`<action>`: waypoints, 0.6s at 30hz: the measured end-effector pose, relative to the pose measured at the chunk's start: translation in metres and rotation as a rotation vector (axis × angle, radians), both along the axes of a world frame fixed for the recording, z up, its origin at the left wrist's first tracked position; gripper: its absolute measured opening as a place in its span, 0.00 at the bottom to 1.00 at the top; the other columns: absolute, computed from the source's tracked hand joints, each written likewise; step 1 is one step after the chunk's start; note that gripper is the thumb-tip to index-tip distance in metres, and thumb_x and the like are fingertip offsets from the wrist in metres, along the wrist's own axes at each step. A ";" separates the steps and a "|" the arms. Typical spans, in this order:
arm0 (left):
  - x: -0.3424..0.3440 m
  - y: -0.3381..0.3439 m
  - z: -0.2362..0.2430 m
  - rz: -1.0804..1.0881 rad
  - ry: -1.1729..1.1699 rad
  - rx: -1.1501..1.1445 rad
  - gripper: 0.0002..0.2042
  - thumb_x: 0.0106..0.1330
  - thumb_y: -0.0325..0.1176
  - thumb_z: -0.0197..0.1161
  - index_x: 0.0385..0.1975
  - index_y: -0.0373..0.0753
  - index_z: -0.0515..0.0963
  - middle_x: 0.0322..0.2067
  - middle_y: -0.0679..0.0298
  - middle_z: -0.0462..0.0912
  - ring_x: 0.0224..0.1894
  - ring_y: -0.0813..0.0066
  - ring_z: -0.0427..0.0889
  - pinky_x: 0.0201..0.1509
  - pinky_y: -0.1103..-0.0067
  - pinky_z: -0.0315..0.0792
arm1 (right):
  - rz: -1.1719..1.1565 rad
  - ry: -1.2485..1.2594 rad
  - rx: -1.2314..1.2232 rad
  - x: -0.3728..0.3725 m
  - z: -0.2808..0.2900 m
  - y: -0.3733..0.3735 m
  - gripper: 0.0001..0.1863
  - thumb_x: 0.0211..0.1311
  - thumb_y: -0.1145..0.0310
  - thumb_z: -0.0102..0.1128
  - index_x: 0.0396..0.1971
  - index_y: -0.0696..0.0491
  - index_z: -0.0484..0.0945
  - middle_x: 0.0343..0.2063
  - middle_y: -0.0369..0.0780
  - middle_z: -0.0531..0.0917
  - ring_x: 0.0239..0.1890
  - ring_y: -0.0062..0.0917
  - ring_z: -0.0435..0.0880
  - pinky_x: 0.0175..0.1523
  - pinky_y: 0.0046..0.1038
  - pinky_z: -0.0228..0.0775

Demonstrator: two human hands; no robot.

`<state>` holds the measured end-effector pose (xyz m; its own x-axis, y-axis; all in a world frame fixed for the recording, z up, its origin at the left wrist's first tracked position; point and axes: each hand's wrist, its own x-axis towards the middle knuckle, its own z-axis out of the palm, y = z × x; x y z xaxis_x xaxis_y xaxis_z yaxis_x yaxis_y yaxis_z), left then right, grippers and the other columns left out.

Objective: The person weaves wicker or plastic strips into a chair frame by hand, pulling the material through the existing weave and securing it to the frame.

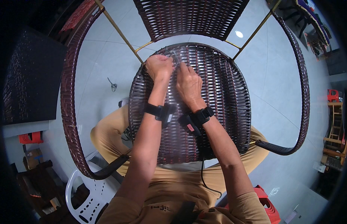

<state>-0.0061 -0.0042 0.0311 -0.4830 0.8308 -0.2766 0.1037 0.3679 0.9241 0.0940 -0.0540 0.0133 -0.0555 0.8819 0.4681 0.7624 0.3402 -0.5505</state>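
In front of me is a woven dark-brown wicker chair, its seat [218, 108] between my arms. My left hand [159, 68] is closed in a pinch over the far left part of the seat; what its fingertips hold, if anything, is hidden. Close beside it, my right hand [189, 83] is curled with its fingers pressed together around a thin, pale, shiny piece [175, 56], blurred, that points toward the seat's far rim. Whether this is a tool or a strand cannot be made out. Both wrists wear black straps.
The wicker backrest [192, 16] rises beyond the seat, and curved armrests [70, 89] [302, 86] flank it. A small dark looped object [113, 86] lies on the pale tiled floor. A white plastic chair [92, 192] stands lower left, a red plastic stool [265, 203] lower right. A black cable [205, 179] hangs down.
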 end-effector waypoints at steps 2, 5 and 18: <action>0.000 0.002 -0.013 0.030 0.139 0.039 0.04 0.46 0.26 0.62 0.19 0.32 0.78 0.16 0.55 0.79 0.19 0.64 0.80 0.27 0.74 0.75 | 0.002 -0.008 0.008 -0.001 0.000 0.000 0.15 0.50 0.73 0.52 0.40 0.59 0.71 0.23 0.47 0.75 0.17 0.41 0.76 0.22 0.37 0.69; 0.007 0.000 -0.008 0.061 0.290 0.034 0.03 0.43 0.28 0.61 0.15 0.37 0.78 0.20 0.51 0.79 0.26 0.53 0.79 0.37 0.68 0.73 | -0.016 -0.012 -0.001 -0.001 -0.001 0.000 0.16 0.49 0.73 0.53 0.40 0.59 0.71 0.24 0.47 0.75 0.17 0.40 0.76 0.22 0.37 0.69; 0.013 -0.004 0.005 0.021 0.513 0.078 0.05 0.44 0.29 0.57 0.18 0.36 0.78 0.19 0.52 0.79 0.25 0.55 0.79 0.34 0.69 0.72 | -0.008 -0.039 0.004 -0.001 -0.004 0.000 0.19 0.45 0.74 0.53 0.41 0.59 0.72 0.25 0.45 0.75 0.19 0.39 0.77 0.23 0.36 0.69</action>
<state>0.0073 -0.0081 0.0358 -0.5572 0.8280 0.0622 0.5437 0.3072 0.7810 0.0935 -0.0544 0.0096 -0.0666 0.8804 0.4695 0.7858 0.3363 -0.5191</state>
